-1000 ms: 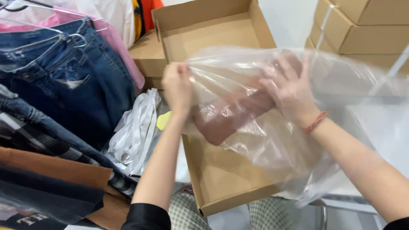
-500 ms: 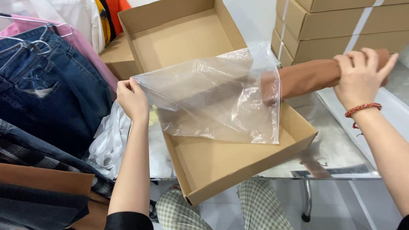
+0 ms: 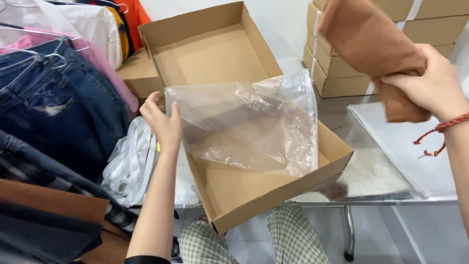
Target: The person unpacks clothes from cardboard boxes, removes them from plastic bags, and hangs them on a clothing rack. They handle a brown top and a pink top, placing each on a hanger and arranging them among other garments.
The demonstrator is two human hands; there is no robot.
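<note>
Steel-topped bench (image 3: 371, 171) carries an open brown cardboard box (image 3: 234, 63). Over its middle hangs a clear plastic bag (image 3: 254, 122), pinched at nine o'clock by the left hand (image 3: 163, 122). At two o'clock the right hand (image 3: 432, 85) grips a folded brown garment (image 3: 369, 41). Behind it, flat cardboard cartons (image 3: 342, 78) stand stacked; jeans (image 3: 53, 107) hang at nine o'clock.

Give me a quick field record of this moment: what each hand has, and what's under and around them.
left hand: pinches the left edge of an empty clear plastic bag, held over the box
right hand: grips a folded brown garment, raised, outside the bag
below bag: open shallow cardboard box, nothing in it
surface: metal table, box overhangs its front edge
far right: stack of flat cardboard boxes
left side: hanging jeans and other clothes
</note>
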